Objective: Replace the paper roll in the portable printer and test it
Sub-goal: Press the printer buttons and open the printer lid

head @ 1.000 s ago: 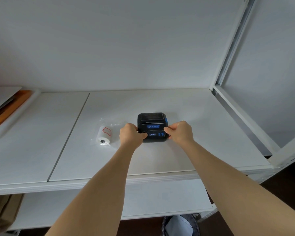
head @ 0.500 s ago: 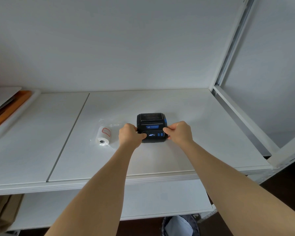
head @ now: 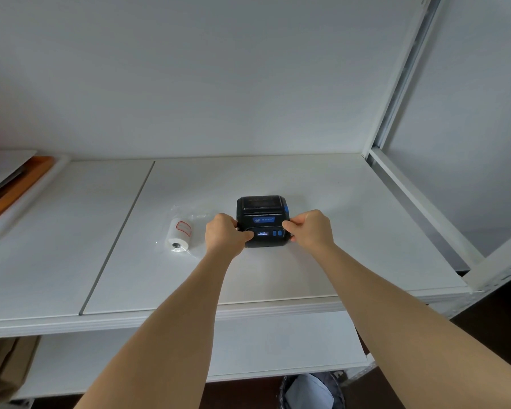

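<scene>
Both the left hand [head: 223, 236] and right hand [head: 310, 231] grip the closed printer [head: 261, 221] on the shelf [head: 351, 231], fingers curled around its sides, so opening its cover likely comes next, the paper roll [head: 179, 234] waiting just left.

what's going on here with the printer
A person has both hands on a small black printer that sits on a white shelf. The left hand grips its left side and the right hand its right side, thumbs on the front edge. The printer's lid looks closed and its small display is lit. A paper roll, wrapped in clear plastic, lies on the shelf left of the printer, untouched, so the swap does not seem to have begun.
</scene>
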